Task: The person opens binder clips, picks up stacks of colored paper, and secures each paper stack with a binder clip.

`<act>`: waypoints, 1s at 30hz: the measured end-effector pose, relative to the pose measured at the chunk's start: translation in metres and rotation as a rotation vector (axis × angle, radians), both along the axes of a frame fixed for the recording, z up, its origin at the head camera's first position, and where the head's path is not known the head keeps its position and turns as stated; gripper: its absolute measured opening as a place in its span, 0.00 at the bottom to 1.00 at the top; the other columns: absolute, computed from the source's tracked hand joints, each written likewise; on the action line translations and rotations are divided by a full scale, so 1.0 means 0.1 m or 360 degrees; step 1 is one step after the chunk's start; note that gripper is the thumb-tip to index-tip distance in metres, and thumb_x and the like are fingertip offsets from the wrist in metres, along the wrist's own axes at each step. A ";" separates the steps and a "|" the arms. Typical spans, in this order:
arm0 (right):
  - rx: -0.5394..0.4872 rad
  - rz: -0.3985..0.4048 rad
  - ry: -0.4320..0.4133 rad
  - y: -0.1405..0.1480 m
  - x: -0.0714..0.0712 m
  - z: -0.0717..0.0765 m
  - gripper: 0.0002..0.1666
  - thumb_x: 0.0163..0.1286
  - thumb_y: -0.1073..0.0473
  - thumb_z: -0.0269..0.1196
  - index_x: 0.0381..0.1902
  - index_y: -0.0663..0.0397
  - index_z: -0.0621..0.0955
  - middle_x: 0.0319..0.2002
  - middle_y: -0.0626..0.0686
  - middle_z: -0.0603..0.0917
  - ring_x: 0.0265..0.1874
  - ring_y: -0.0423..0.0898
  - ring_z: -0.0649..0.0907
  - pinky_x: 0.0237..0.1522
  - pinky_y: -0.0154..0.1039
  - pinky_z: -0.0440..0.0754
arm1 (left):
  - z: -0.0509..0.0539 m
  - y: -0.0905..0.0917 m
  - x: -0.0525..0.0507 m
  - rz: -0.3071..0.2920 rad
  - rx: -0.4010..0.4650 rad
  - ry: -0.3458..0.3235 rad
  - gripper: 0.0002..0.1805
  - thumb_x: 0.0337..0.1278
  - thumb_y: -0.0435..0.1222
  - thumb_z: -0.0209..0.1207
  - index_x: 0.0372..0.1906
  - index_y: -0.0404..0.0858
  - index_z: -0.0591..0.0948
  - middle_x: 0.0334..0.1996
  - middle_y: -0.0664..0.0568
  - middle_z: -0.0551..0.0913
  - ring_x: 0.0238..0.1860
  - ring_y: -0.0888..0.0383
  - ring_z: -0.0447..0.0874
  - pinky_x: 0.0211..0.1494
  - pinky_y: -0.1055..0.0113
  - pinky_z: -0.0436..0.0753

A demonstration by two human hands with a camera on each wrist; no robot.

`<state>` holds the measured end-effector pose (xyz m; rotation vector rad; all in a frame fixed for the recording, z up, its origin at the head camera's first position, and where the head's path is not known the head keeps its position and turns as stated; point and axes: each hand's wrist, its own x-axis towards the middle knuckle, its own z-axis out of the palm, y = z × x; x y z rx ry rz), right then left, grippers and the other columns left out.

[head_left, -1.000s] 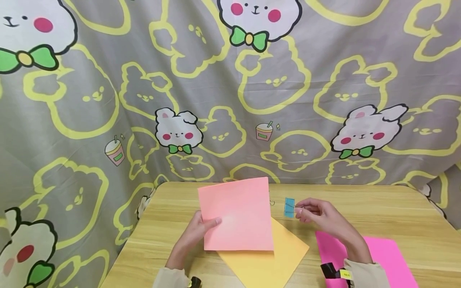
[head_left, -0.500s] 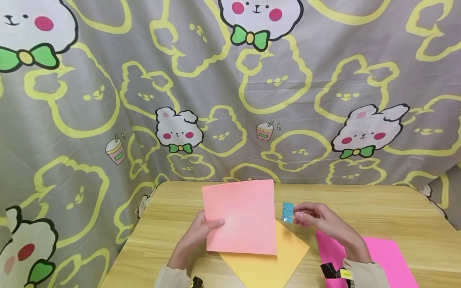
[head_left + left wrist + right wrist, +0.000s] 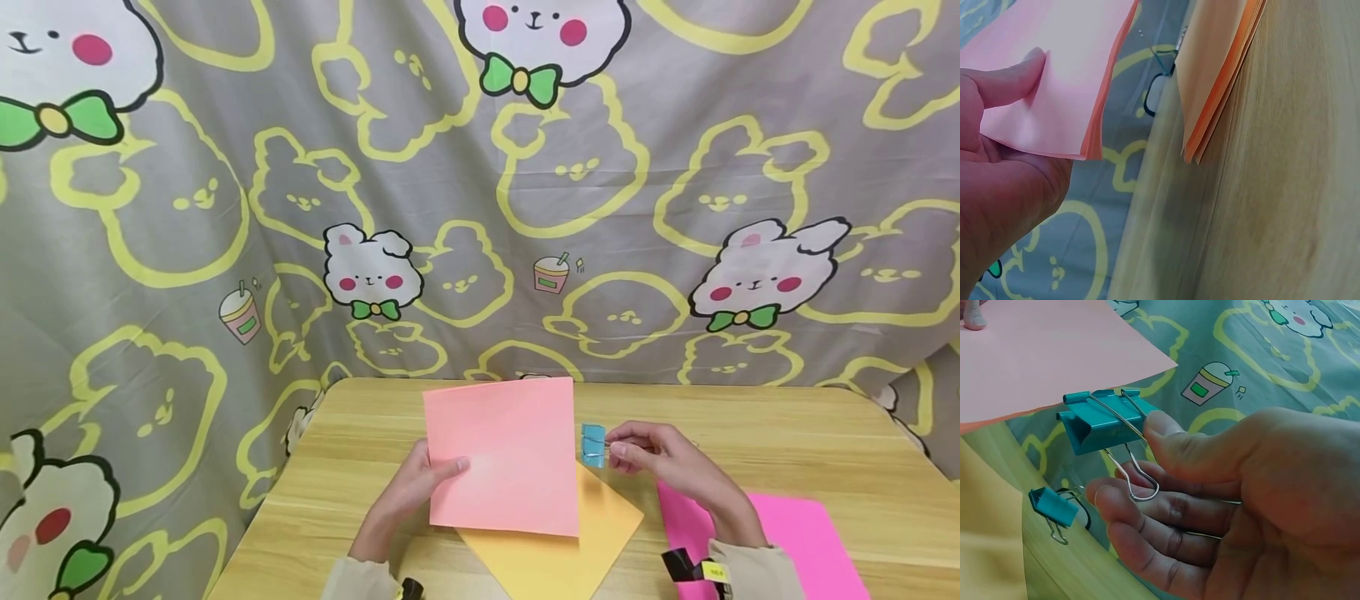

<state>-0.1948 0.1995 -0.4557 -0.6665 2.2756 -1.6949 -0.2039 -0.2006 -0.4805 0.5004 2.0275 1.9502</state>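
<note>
My left hand (image 3: 420,485) holds a stack of light pink paper sheets (image 3: 502,458) upright, with the thumb on the front face. The layered edge of the pink sheets shows in the left wrist view. My right hand (image 3: 660,450) pinches the wire handles of a teal binder clip (image 3: 1107,425). In the head view, that clip sits just right of the pink stack's right edge, with a small gap between them. A second teal binder clip (image 3: 1054,508) appears lower in the right wrist view, near the yellow-orange paper stack (image 3: 525,560); whether it grips that paper I cannot tell.
The yellow-orange stack lies turned like a diamond on the wooden table (image 3: 360,417), partly under the pink sheets. Bright magenta paper (image 3: 802,533) lies at the right, below my right forearm. A grey patterned curtain (image 3: 480,200) hangs behind the table.
My right hand has brought the binder clip left and slightly down, closer to the pink stack. My left hand has shifted the pink sheets a little right and down.
</note>
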 end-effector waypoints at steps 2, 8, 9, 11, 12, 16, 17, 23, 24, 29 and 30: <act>-0.0019 0.0014 0.0017 -0.01 0.00 0.00 0.17 0.81 0.60 0.57 0.54 0.70 0.79 0.41 0.68 0.85 0.40 0.56 0.87 0.45 0.46 0.87 | 0.00 0.00 0.00 -0.0001 0.0003 -0.0015 0.15 0.70 0.30 0.60 0.54 0.23 0.75 0.42 0.42 0.87 0.40 0.52 0.89 0.43 0.58 0.87; -0.0053 0.0046 0.0067 -0.07 0.00 0.00 0.15 0.80 0.63 0.57 0.54 0.71 0.80 0.41 0.67 0.85 0.39 0.53 0.88 0.44 0.45 0.87 | 0.00 -0.03 0.00 0.0002 0.0027 -0.0061 0.14 0.71 0.31 0.60 0.55 0.28 0.76 0.43 0.44 0.87 0.41 0.51 0.89 0.44 0.56 0.87; -0.0049 0.0045 0.0072 -0.08 0.00 0.00 0.15 0.80 0.63 0.57 0.54 0.71 0.80 0.41 0.67 0.85 0.39 0.52 0.88 0.44 0.45 0.87 | 0.01 -0.03 0.00 -0.0001 0.0030 -0.0058 0.14 0.71 0.31 0.60 0.55 0.28 0.76 0.43 0.44 0.87 0.41 0.51 0.89 0.44 0.56 0.87; -0.0041 0.0041 0.0070 -0.09 0.00 0.00 0.15 0.80 0.63 0.57 0.54 0.70 0.80 0.41 0.67 0.85 0.39 0.52 0.88 0.44 0.45 0.87 | 0.01 -0.03 0.00 -0.0007 0.0033 -0.0047 0.14 0.71 0.31 0.59 0.56 0.28 0.76 0.44 0.45 0.86 0.42 0.51 0.88 0.45 0.57 0.87; -0.0033 0.0037 0.0069 -0.10 0.00 0.01 0.15 0.80 0.62 0.57 0.54 0.70 0.80 0.41 0.67 0.85 0.39 0.52 0.88 0.44 0.45 0.87 | 0.02 -0.02 0.00 -0.0007 0.0030 -0.0044 0.14 0.71 0.31 0.60 0.56 0.29 0.76 0.43 0.45 0.86 0.42 0.52 0.88 0.45 0.58 0.87; -0.0020 0.0039 0.0061 -0.11 0.00 0.02 0.15 0.80 0.62 0.57 0.54 0.70 0.80 0.41 0.66 0.85 0.39 0.53 0.88 0.44 0.46 0.87 | 0.03 -0.01 0.01 -0.0004 0.0012 -0.0041 0.14 0.71 0.31 0.60 0.56 0.29 0.76 0.43 0.45 0.86 0.42 0.52 0.87 0.45 0.59 0.86; -0.0020 0.0043 0.0058 -0.12 0.00 0.02 0.15 0.80 0.61 0.57 0.54 0.70 0.80 0.41 0.66 0.85 0.40 0.54 0.88 0.45 0.46 0.87 | 0.03 -0.01 0.01 -0.0002 0.0006 -0.0042 0.14 0.71 0.31 0.60 0.55 0.29 0.76 0.43 0.45 0.86 0.42 0.52 0.87 0.45 0.60 0.86; -0.0012 0.0057 0.0040 -0.15 0.00 0.02 0.16 0.80 0.61 0.57 0.55 0.71 0.79 0.41 0.64 0.86 0.41 0.56 0.88 0.46 0.49 0.86 | 0.01 0.00 0.00 0.0007 -0.0019 -0.0040 0.14 0.69 0.31 0.61 0.54 0.29 0.76 0.42 0.46 0.87 0.42 0.54 0.87 0.45 0.62 0.85; -0.0006 0.0056 0.0040 -0.16 0.00 0.02 0.16 0.80 0.61 0.57 0.55 0.71 0.79 0.41 0.64 0.86 0.40 0.56 0.88 0.46 0.49 0.86 | 0.00 0.00 0.00 0.0005 -0.0015 -0.0039 0.14 0.69 0.30 0.61 0.54 0.28 0.76 0.42 0.46 0.87 0.42 0.54 0.87 0.45 0.62 0.85; 0.0010 0.0056 0.0042 -0.18 0.00 0.02 0.17 0.80 0.61 0.57 0.55 0.71 0.79 0.41 0.64 0.86 0.40 0.55 0.88 0.46 0.49 0.86 | -0.02 0.02 0.00 -0.0021 0.0015 -0.0022 0.14 0.69 0.28 0.61 0.53 0.25 0.76 0.41 0.47 0.87 0.41 0.55 0.87 0.44 0.62 0.86; 0.0005 0.0060 0.0038 -0.18 0.00 0.02 0.17 0.80 0.61 0.57 0.55 0.71 0.79 0.41 0.64 0.86 0.40 0.56 0.88 0.46 0.50 0.86 | -0.02 0.03 0.00 -0.0025 0.0018 -0.0027 0.13 0.69 0.28 0.60 0.53 0.25 0.77 0.40 0.47 0.87 0.40 0.56 0.87 0.44 0.62 0.86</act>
